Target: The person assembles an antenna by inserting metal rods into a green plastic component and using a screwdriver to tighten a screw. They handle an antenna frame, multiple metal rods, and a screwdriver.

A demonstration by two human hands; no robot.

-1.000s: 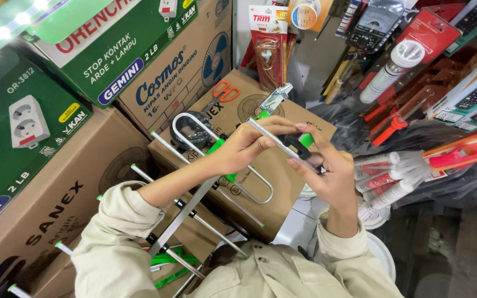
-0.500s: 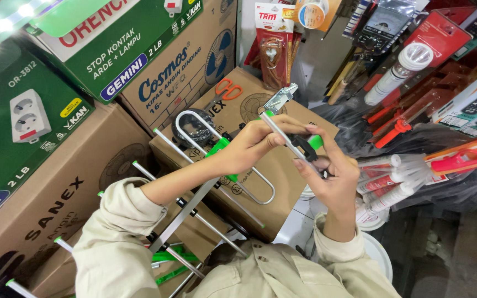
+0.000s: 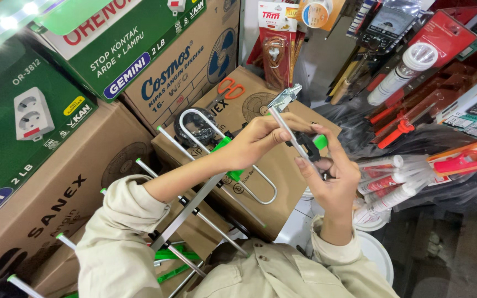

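One head cam, looking steeply down, close over hands (image 3: 282, 149) & boxes (image 3: 45, 204).

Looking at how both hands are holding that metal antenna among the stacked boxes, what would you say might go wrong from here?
1. The antenna's long side rods stick out near the cardboard boxes; turning it may snag or bend them.
2. The orange scissors lie loose on a box under the work and could get knocked off.
3. The right hand grips a small black-and-green fitting beside the left hand; fingers could get pinched.
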